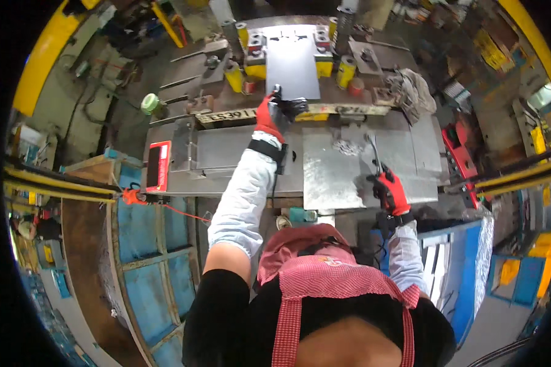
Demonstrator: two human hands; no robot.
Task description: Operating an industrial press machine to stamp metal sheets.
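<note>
Red gloves [267,116] with black fingers [295,109], black wrist straps [265,148], pale wrinkled over-sleeves [243,192] — and a red-and-white checked apron [343,278] over a black short-sleeved top [217,312].

A metal sheet [292,73] lies in the press [373,111] — before it, rightward, a plate [330,180]; a rag [413,92] behind, farther right.

Obstructive yellow posts [346,72]; gap between — perhaps

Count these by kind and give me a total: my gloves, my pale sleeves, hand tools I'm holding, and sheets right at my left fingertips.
Red-and-black gloves, left hand and right hand: 2
Pale sleeves: 2
Long metal hand tool: 1
Flat metal sheet: 1
Total: 6
</note>
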